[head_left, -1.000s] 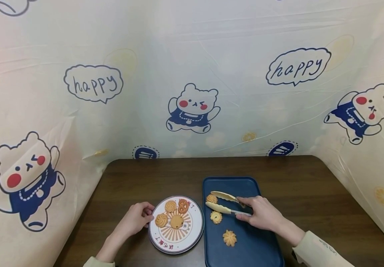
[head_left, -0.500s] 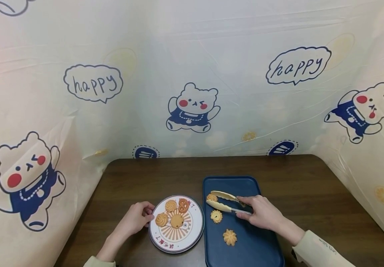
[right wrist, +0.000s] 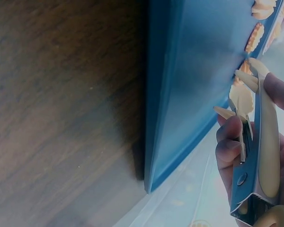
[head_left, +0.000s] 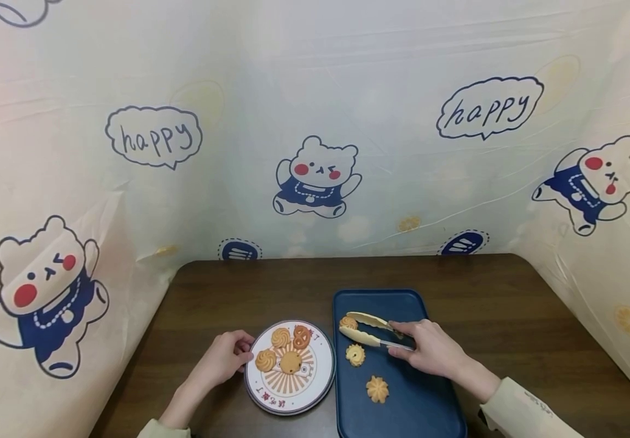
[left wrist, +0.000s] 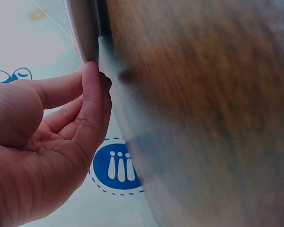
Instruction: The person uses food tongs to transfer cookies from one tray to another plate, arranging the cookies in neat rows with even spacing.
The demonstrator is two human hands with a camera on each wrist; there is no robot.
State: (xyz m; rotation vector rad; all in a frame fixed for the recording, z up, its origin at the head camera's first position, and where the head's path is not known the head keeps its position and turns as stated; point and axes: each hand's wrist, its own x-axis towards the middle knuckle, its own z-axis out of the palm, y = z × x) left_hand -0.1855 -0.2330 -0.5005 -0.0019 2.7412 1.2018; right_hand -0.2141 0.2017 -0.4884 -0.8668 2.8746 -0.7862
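In the head view the left hand (head_left: 226, 359) pinches the left rim of a white plate (head_left: 293, 398) with its thumb and fingers; the left wrist view shows those fingertips at the plate's edge. Several cookies lie on the plate, among them a pretzel (head_left: 301, 337) and a round cookie (head_left: 290, 362). Over a blue tray (head_left: 408, 395) the right hand (head_left: 432, 348) grips cream-tipped tongs (head_left: 361, 336), whose parted tips stand around a swirl cookie (head_left: 348, 323) in the tray's far-left corner. In the right wrist view the fingers wrap the tongs' handles (right wrist: 269, 151).
On the tray a ring-shaped cookie (head_left: 356, 354) lies just below the tongs, and a star-shaped cookie (head_left: 377, 389) lies nearer the person. Plate and tray stand side by side on a dark wooden table (head_left: 293, 286). A printed cloth (head_left: 402, 182) hangs behind and at both sides.
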